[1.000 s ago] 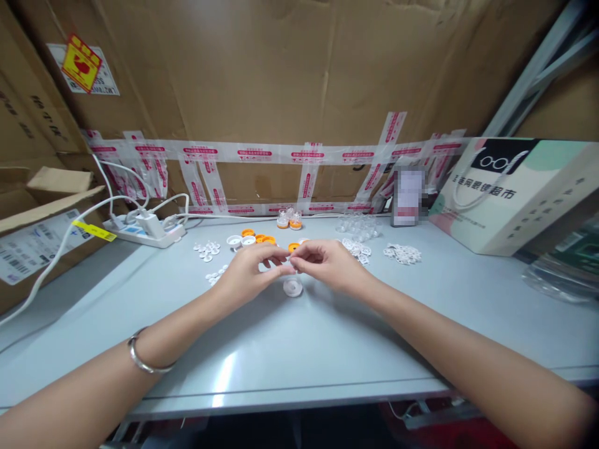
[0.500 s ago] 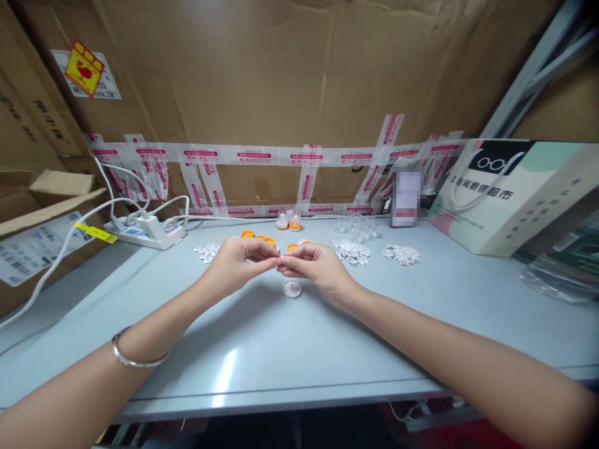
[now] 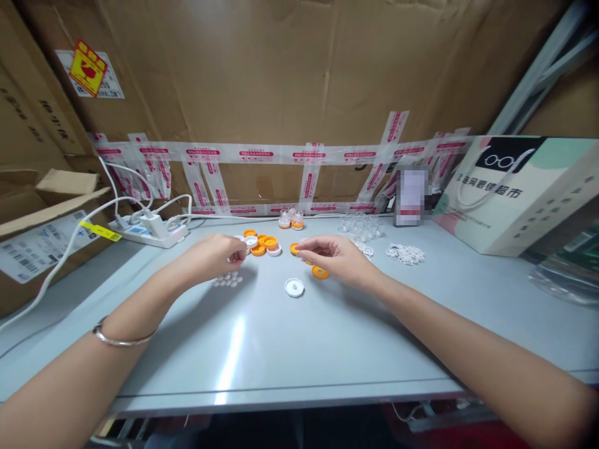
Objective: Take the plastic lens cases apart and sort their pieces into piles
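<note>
My left hand (image 3: 218, 257) hovers at the left with its fingers curled together; whatever it may hold is hidden. Just below it lie several small clear discs (image 3: 228, 280). My right hand (image 3: 330, 255) is to the right, thumb and fingers curved near an orange ring (image 3: 294, 249); whether it grips anything is not clear. Under its fingers lies another orange ring (image 3: 321, 272). Between the hands, nearer me, a round white cap (image 3: 294, 287) rests on the table. Several orange and white rings (image 3: 267, 242) are grouped behind, beside my left hand.
Behind stand small orange-based clear pieces (image 3: 291, 219). Clear cups (image 3: 362, 226) and white parts (image 3: 405, 254) lie at the right, near a phone (image 3: 410, 196), a paper bag (image 3: 496, 193) and a bottle (image 3: 568, 265). A power strip (image 3: 150, 232) and open carton (image 3: 47, 231) stand left.
My hands, which met fingertip to fingertip above the white cap, have parted. The left has moved left to the clear discs, the right slightly right, uncovering the rings between them.
</note>
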`<state>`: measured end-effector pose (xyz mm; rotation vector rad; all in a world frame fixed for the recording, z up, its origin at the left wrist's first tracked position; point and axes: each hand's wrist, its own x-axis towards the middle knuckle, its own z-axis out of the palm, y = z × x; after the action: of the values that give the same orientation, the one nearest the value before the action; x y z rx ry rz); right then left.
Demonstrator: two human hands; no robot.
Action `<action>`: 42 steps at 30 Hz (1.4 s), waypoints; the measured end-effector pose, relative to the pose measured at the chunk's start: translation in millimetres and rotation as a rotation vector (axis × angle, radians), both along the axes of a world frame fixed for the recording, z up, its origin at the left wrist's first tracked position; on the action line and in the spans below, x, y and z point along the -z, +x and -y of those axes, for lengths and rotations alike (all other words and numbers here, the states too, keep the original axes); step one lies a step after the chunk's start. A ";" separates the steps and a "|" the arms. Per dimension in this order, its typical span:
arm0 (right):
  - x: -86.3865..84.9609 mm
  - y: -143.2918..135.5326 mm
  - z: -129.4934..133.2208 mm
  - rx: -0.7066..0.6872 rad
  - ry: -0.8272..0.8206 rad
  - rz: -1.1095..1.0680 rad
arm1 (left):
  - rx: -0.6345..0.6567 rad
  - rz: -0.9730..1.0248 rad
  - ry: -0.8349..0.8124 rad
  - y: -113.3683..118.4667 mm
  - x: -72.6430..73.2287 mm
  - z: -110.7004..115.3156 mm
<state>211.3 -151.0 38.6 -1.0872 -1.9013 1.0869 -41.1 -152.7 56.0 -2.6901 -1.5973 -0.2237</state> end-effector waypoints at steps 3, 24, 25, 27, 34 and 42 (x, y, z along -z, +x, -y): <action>-0.8 6.9 -1.7 -0.092 0.119 0.274 | 0.005 -0.068 -0.032 4.8 3.8 1.1; 5.7 -3.0 1.4 -0.306 0.249 0.452 | 0.406 0.007 0.260 49.0 28.9 17.3; 6.5 -3.3 1.1 -0.305 0.253 0.445 | 0.414 -0.002 0.267 50.1 31.0 17.0; 8.1 -3.6 0.5 -0.304 0.260 0.435 | 0.426 -0.029 0.298 51.4 34.2 16.0; 13.1 -3.2 -1.8 -0.296 0.253 0.422 | 0.541 -0.142 0.543 54.0 38.8 12.0; 14.4 -4.8 -3.1 -0.287 0.246 0.427 | 0.660 -0.257 0.736 58.7 31.8 19.8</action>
<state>206.5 -147.9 24.2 -0.9803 -2.5158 0.7766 17.6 -172.5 24.2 -2.3816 -0.3849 -0.3559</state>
